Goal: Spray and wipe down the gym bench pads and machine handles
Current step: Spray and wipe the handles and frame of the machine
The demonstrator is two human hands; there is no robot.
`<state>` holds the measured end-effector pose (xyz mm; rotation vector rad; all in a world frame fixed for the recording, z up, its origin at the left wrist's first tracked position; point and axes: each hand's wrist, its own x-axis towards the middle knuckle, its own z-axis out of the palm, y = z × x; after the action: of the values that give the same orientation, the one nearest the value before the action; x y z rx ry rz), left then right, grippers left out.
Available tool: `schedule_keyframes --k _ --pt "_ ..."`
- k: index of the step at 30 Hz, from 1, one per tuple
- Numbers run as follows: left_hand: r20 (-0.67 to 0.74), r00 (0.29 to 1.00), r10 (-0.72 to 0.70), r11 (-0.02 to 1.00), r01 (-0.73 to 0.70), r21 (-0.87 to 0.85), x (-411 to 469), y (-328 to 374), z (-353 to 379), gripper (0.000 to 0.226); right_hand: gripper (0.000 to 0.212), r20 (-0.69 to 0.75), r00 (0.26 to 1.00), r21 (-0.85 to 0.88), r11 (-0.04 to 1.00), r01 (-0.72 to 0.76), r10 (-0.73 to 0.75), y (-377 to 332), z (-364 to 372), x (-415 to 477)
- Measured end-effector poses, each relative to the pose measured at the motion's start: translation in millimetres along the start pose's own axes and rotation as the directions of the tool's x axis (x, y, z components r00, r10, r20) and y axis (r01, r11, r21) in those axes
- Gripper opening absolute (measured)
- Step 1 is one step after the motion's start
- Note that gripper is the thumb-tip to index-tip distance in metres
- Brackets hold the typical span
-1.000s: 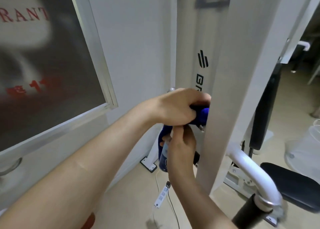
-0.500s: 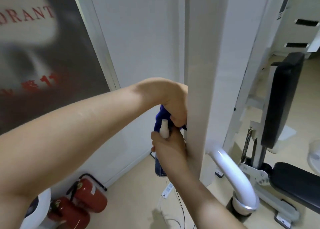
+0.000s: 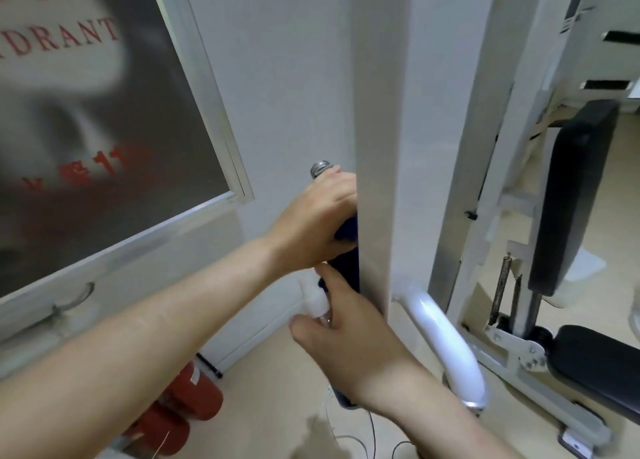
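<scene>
My left hand (image 3: pixel 311 223) is closed around a dark blue cloth (image 3: pixel 346 250) wrapped on a machine handle whose chrome end cap (image 3: pixel 321 168) sticks out above my fingers. Just below, my right hand (image 3: pixel 346 347) holds a spray bottle (image 3: pixel 316 301) upright, its white nozzle near the cloth and its dark base showing under my palm. A white upright post (image 3: pixel 377 129) hides the rest of the handle and cloth. On the right are the black back pad (image 3: pixel 571 198) and the black seat pad (image 3: pixel 602 365) of the machine.
A curved white machine arm (image 3: pixel 446 340) juts out right of the post. Two red fire extinguishers (image 3: pixel 180 410) stand on the floor by the wall under a glass-fronted hydrant cabinet (image 3: pixel 86 112). Thin cables (image 3: pixel 346 438) lie on the floor below my hands.
My left hand has slid along the handle with the cloth, and the chrome end cap now shows above it. My right hand stays just below with the bottle. My view has shifted.
</scene>
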<state>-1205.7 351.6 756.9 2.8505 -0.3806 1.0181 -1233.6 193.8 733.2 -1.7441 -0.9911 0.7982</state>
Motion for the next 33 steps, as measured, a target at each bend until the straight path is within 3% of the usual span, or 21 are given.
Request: schedule_keyframes --k 2,4,6,8,10,12,14,17,19,21,22,24,26,29,30,31,33 --pt "-0.074 0.994 -0.078 0.996 0.074 -0.052 -12 -3 5 0.043 0.053 0.04 0.998 -0.086 0.995 0.041 -0.038 -9 -5 -23" --pt "-0.137 0.982 -0.129 0.991 0.123 -0.052 -16 14 5 0.044 0.037 -0.048 0.985 -0.114 0.981 0.158 -0.165 -15 -15 -44" --pt "-0.153 0.974 -0.17 0.984 0.175 0.018 -13 26 1 0.052 0.025 -0.076 0.963 0.023 0.965 0.26 -0.258 -22 -33 -58" --pt "-0.145 0.937 -0.317 0.94 0.331 0.082 -15 32 -1 0.049 0.019 -0.013 0.958 0.27 0.922 0.278 -0.286 -26 -58 -66" --pt "-0.068 0.862 -0.503 0.863 0.505 0.019 -13 30 -9 0.047 0.015 -0.006 0.956 0.41 0.871 0.271 -0.295 -22 -84 -64" --pt "0.104 0.848 -0.52 0.848 0.527 -0.049 -6 31 -21 0.053 0.018 0.006 0.959 0.495 0.834 0.242 -0.282 -15 -107 -59" --pt "0.238 0.775 -0.586 0.771 0.624 -0.132 4 36 -39 0.046 0.021 0.028 0.97 0.549 0.814 0.189 -0.243 -9 -127 -53" --pt "0.27 0.699 -0.662 0.649 0.715 -0.26 9 40 -52 0.051 0.032 0.045 0.982 0.489 0.861 0.137 -0.182 6 -148 -36" --pt "0.184 0.668 -0.721 0.568 0.722 -0.395 7 39 -54 0.053 0.036 0.017 0.993 0.451 0.888 0.094 -0.114 18 -153 -19" --pt "0.113 0.646 -0.755 0.533 0.706 -0.466 15 42 -53 0.04 0.035 -0.024 0.998 0.417 0.906 0.07 -0.067 23 -156 2" --pt "0.113 0.651 -0.751 0.54 0.703 -0.462 22 44 -52 0.031 0.033 -0.035 0.998 0.405 0.913 0.056 -0.046 23 -156 12" --pt "0.192 0.665 -0.722 0.587 0.735 -0.338 39 51 -41 0.041 0.027 -0.042 0.998 0.416 0.907 0.06 -0.047 17 -159 32" --pt "0.298 0.624 -0.722 0.562 0.781 -0.271 51 68 -34 0.047 0.026 -0.053 0.991 0.388 0.912 0.133 -0.122 12 -162 46" --pt "0.326 0.53 -0.782 0.469 0.847 -0.251 48 59 -24 0.043 0.014 -0.029 0.968 0.296 0.923 0.246 -0.248 9 -161 58" --pt "0.31 0.523 -0.794 0.448 0.848 -0.282 42 55 -21 0.03 0.017 -0.037 0.964 0.289 0.921 0.261 -0.262 10 -160 60" --pt "0.198 0.523 -0.829 0.436 0.827 -0.356 33 54 -18 0.009 0.019 -0.033 0.961 0.289 0.918 0.273 -0.275 13 -162 65" --pt "-0.01 0.452 -0.892 0.398 0.776 -0.489 9 51 -13 0.026 0.019 -0.03 0.958 0.274 0.919 0.282 -0.285 20 -164 75"
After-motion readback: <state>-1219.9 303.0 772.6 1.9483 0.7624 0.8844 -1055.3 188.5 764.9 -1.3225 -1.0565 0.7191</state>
